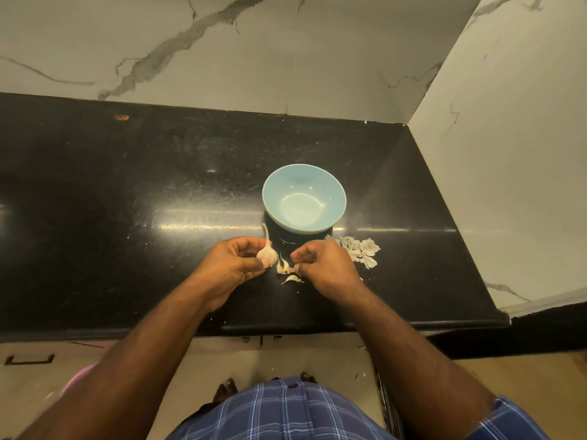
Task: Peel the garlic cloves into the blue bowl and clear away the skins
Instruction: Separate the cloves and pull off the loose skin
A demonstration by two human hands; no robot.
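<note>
Fingers of the left hand [232,265] curl round a garlic bulb [267,253]; the right hand [324,265] is curled, its hold unclear. 3 cloves [283,267] lie between them, blue bowl [304,198] beyond, skins [360,249] beside it on the black counter [127,185]

Pale blue bowl [304,198] sitting on glossy black speckled surface [127,185]; white grey-veined marble wall [222,42]; blue-white plaid shorts [286,411] showing.

Dim warm light — glare streaks across the black counter [127,192], wide-angle bowing.
</note>
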